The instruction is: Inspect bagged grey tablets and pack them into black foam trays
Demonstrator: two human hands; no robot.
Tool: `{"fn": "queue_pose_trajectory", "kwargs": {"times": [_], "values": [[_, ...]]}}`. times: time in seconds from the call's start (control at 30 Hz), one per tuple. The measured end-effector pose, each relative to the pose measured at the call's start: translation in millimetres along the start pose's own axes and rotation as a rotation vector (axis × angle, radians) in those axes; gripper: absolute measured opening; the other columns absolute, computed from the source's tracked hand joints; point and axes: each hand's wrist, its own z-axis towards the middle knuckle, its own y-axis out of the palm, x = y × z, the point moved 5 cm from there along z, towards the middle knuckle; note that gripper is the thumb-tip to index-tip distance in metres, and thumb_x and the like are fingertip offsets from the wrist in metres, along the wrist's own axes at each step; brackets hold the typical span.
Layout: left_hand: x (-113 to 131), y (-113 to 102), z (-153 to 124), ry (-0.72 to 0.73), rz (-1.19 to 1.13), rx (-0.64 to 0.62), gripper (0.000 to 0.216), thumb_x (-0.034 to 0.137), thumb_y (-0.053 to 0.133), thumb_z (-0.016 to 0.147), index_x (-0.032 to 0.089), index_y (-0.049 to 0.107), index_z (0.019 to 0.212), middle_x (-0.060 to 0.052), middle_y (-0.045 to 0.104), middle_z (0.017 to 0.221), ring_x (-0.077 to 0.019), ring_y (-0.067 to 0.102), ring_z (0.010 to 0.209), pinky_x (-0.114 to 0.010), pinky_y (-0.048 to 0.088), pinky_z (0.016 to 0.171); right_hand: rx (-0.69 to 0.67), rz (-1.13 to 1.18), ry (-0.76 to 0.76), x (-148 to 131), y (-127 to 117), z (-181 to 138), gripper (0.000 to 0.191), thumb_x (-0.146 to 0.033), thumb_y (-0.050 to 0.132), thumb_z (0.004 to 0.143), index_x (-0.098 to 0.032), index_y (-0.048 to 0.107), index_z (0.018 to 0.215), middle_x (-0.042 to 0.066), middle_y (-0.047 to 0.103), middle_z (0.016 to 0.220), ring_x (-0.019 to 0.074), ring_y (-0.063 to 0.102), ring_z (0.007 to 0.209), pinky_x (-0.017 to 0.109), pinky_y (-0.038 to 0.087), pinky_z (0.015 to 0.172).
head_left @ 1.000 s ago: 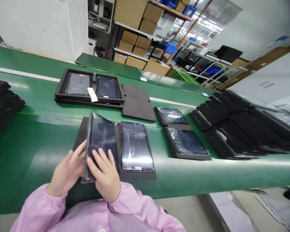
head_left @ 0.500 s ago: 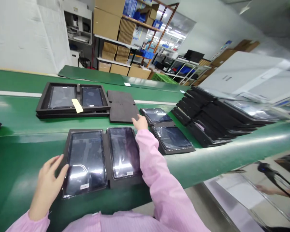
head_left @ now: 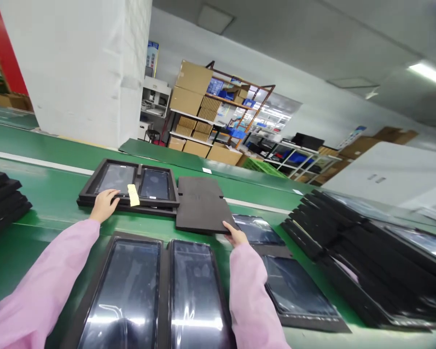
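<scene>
My right hand [head_left: 236, 236] pinches the near right corner of a flat black foam board [head_left: 203, 203], whose front edge looks slightly raised. My left hand [head_left: 104, 204] is closed over the front wall of a black foam tray [head_left: 160, 204], fingers on the rim. In that tray lie two dark flat screens, a left one [head_left: 116, 178] and a right one [head_left: 155, 184]; a yellow paper note [head_left: 133, 195] hangs over the front rim. Nearest me, a large screen [head_left: 129, 286] and a second screen [head_left: 194, 286] in clear film rest side by side on black foam.
Two more film-covered screens, a far one [head_left: 259, 230] and a near one [head_left: 298, 286], lie right of my right arm. Beyond them leans a tall stack of black foam trays [head_left: 370, 257]. Another black stack [head_left: 3, 201] stands at the left on the green bench [head_left: 54, 232].
My left hand has moved from beside the near left screen up to the tray's front wall. My right hand has taken hold of the foam board's corner. The view has tilted upward.
</scene>
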Motion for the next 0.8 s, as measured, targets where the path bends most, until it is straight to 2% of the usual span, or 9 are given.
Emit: {"fn": "queue_pose_trajectory", "kwargs": {"times": [0.1,0.23,0.3,0.37,0.47,0.7,0.8], "values": [[-11.0,18.3,6.5,0.003,0.017,-0.038,0.036,0.041,0.048,0.089,0.017,0.065,0.109,-0.016,0.065,0.122,-0.0301,0.051,0.123,-0.047,0.019,0.114,0.077,0.264,-0.095,-17.0,-11.3,5.0,0.029,-0.033,0.061,0.096,-0.015,0.060,0.120,0.007,0.065,0.114,0.0180,0.067,0.093,0.036,0.059,0.077],[-20.6,26.3,9.2,0.009,0.019,-0.077,0.031,0.045,0.059,0.083,0.017,0.066,0.095,-0.014,0.069,0.108,-0.0311,0.052,0.117,-0.045,0.023,0.105,0.236,0.488,-0.213,-56.3,-28.6,14.2,0.028,-0.032,0.060,0.097,-0.015,0.060,0.119,0.007,0.065,0.111,0.0168,0.066,0.090,0.034,0.059,0.075],[-23.2,26.0,11.7,0.006,0.012,-0.083,0.029,0.043,0.059,0.084,0.017,0.066,0.092,-0.014,0.070,0.105,-0.0309,0.052,0.116,-0.045,0.024,0.103,0.268,0.543,-0.259,-78.2,-26.7,18.9,0.029,-0.033,0.059,0.097,-0.015,0.060,0.120,0.007,0.065,0.114,0.0178,0.066,0.092,0.035,0.059,0.078],[-25.4,24.3,13.3,0.007,0.000,-0.088,0.026,0.042,0.060,0.084,0.017,0.066,0.090,-0.013,0.070,0.104,-0.0302,0.052,0.115,-0.044,0.023,0.103,0.258,0.571,-0.283,-96.5,-12.0,23.3,0.032,-0.036,0.059,0.098,-0.015,0.059,0.122,0.008,0.064,0.116,0.0188,0.066,0.095,0.037,0.058,0.080],[-30.3,19.6,12.5,0.006,-0.014,-0.087,0.025,0.041,0.062,0.083,0.017,0.067,0.089,-0.012,0.069,0.105,-0.0301,0.053,0.116,-0.044,0.022,0.105,0.174,0.571,-0.269,-114.0,35.6,29.6,0.034,-0.038,0.059,0.097,-0.016,0.059,0.123,0.009,0.063,0.119,0.0204,0.066,0.099,0.040,0.058,0.083],[-36.5,12.4,5.9,0.002,-0.025,-0.097,0.024,0.042,0.065,0.079,0.020,0.069,0.088,-0.008,0.072,0.101,-0.0275,0.057,0.111,-0.044,0.025,0.106,-0.155,0.489,-0.152,-144.5,199.2,38.3,0.034,-0.036,0.060,0.097,-0.016,0.059,0.124,0.009,0.063,0.122,0.0210,0.065,0.102,0.041,0.058,0.085],[-25.6,12.7,2.0,-0.031,-0.016,-0.053,0.027,0.047,0.061,0.082,0.024,0.071,0.093,-0.006,0.071,0.105,-0.0265,0.056,0.113,-0.045,0.024,0.110,-0.254,0.415,-0.137,-157.2,250.2,39.1,0.034,-0.036,0.060,0.097,-0.016,0.059,0.124,0.009,0.062,0.123,0.0217,0.065,0.103,0.042,0.057,0.087]]}}
